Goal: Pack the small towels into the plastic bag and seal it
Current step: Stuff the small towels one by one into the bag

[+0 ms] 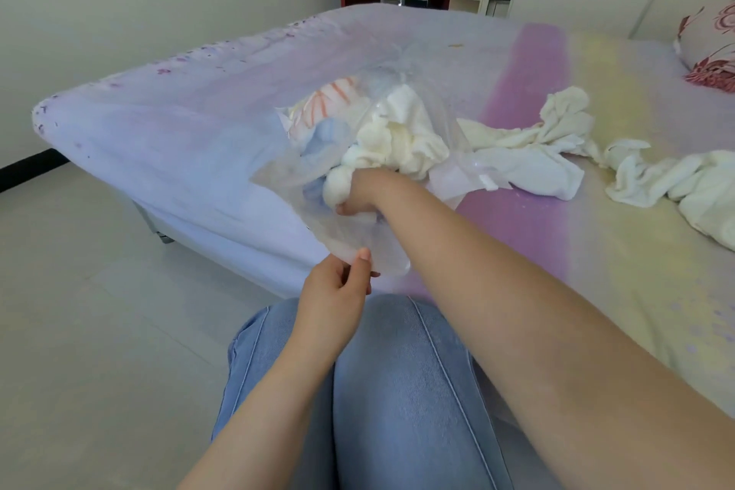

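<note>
A clear plastic bag (278, 171) lies on the bed near its front edge, its mouth facing me. Inside it are a cream towel (397, 135), a blue towel (326, 135) and a white one with orange stripes (330, 99). My right hand (360, 195) reaches into the bag's mouth and grips a small cream towel (338, 187). My left hand (338, 286) pinches the lower rim of the bag's mouth between thumb and fingers. Several white towels (557, 159) lie loose on the bed to the right of the bag.
The bed (167, 139) has a lilac, pink and pale yellow sheet. A floral pillow (712, 48) sits at the far right. My knees in blue jeans (389, 390) are against the bed's edge. Pale tiled floor (87, 310) lies to the left.
</note>
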A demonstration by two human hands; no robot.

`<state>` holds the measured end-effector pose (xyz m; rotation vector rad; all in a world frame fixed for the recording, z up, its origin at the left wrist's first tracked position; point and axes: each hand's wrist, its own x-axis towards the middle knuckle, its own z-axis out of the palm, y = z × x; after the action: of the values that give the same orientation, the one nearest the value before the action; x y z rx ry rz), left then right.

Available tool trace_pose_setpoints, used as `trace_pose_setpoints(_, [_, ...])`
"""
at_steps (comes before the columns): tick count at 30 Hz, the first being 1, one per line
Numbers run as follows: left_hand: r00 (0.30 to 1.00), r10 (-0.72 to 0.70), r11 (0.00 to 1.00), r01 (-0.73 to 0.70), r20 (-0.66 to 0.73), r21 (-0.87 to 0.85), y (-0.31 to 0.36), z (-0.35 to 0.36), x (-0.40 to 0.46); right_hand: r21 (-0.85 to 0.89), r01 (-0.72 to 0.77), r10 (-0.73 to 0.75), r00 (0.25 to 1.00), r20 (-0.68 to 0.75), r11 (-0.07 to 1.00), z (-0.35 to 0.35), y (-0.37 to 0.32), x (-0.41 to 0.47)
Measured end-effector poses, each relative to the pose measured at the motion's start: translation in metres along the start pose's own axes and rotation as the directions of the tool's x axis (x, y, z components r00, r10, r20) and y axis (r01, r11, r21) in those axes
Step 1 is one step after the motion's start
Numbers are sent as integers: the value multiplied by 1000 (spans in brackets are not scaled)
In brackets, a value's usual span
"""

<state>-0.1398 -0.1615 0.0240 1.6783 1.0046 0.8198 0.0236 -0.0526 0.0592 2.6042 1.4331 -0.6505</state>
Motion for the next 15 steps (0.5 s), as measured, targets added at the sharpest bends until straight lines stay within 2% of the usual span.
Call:
trace_pose_setpoints(4, [999,-41,997,43,27,-70,1,15,-5,27,188,-184,976,-117,982,9,30,-53])
trace_pose_setpoints(6, [999,2,996,1,41,-85,-1,23,-11,138,244,-212,954,-212,960,15,51,-85])
trace_pose_setpoints(8, [997,76,994,-73,31,-83,0,29,-18,326,315,-182,908,-377,891,23,71,-112])
trace_pose_setpoints(10, [986,159,986,-156,43,-65,4,36,-23,503,446,-44,779,-625,740,34,89,-126])
trace_pose_setpoints(12, [957,262,964,-265,127,8,10,44,-25,590,598,230,570,-789,543,42,111,-127])
trace_pose_setpoints(14, [905,349,920,-380,242,95,21,55,-26,616,713,526,400,-750,336,46,141,-116])
trace_pose_setpoints(15, [879,373,898,-423,298,123,26,62,-25,629,730,627,364,-689,267,47,158,-106])
